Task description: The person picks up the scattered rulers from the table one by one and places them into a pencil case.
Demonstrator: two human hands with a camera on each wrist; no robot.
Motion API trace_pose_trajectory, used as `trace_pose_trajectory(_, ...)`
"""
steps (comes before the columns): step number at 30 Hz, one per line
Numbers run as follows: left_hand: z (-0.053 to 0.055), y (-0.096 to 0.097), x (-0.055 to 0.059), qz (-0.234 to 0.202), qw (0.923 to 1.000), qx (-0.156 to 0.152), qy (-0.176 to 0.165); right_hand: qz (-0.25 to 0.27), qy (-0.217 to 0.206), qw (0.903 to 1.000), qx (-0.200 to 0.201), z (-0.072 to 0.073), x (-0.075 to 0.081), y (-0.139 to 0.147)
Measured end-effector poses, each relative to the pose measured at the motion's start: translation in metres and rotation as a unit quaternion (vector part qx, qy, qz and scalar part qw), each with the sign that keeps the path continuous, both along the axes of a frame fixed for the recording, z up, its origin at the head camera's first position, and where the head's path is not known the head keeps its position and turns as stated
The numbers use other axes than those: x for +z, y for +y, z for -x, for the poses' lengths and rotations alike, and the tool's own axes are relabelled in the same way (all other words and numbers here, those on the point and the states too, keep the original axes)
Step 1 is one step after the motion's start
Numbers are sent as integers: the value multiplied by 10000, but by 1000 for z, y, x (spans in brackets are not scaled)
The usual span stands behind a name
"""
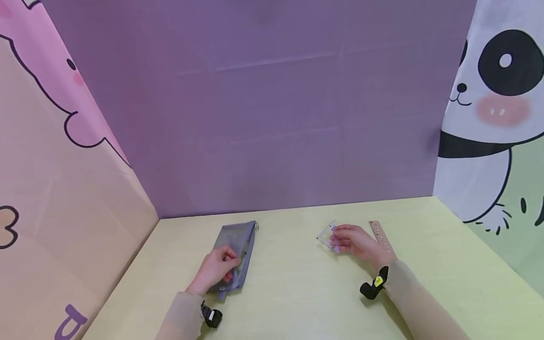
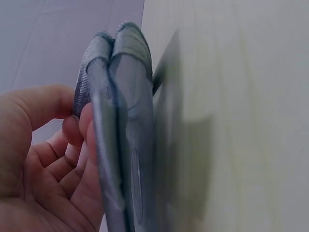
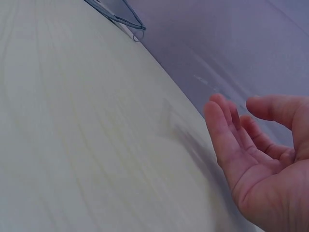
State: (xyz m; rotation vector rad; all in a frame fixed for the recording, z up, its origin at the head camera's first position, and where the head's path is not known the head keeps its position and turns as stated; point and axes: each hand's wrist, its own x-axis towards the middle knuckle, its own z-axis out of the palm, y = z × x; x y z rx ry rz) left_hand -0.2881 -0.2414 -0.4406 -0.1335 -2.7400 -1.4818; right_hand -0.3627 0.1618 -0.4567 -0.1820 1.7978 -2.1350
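Observation:
At the left of the table in the head view lies a grey zip pouch (image 1: 233, 231), partly hidden by my left hand (image 1: 216, 267). That hand pinches one edge of its zipped side between thumb and fingers. The left wrist view shows the pouch (image 2: 133, 92) edge-on, standing off the table surface, with two layers at its mouth slightly apart. My right hand (image 1: 359, 243) holds a clear set square (image 1: 326, 235) by its purple-tinted edge, raised over the table. In the right wrist view the set square shows only faintly beyond the fingertips (image 3: 212, 111).
A pinkish ruler (image 1: 381, 234) with holes lies on the pale wooden table (image 1: 293, 293), partly behind the right hand and wrist. A purple backdrop (image 1: 272, 118) stands along the back edge. Printed cartoon panels stand at the left and right sides.

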Motion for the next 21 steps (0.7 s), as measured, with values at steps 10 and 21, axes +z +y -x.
trace_pose_trajectory(10, 0, 0, -2, -24, 10000, 9, 15, -225, -13, 9997, 104, 6, 2, -20)
trace_pose_trajectory(21, 2, -1, -3, -2, 9999, -47, 96, -395, 93, 9988, 276, 9, 0, -41)
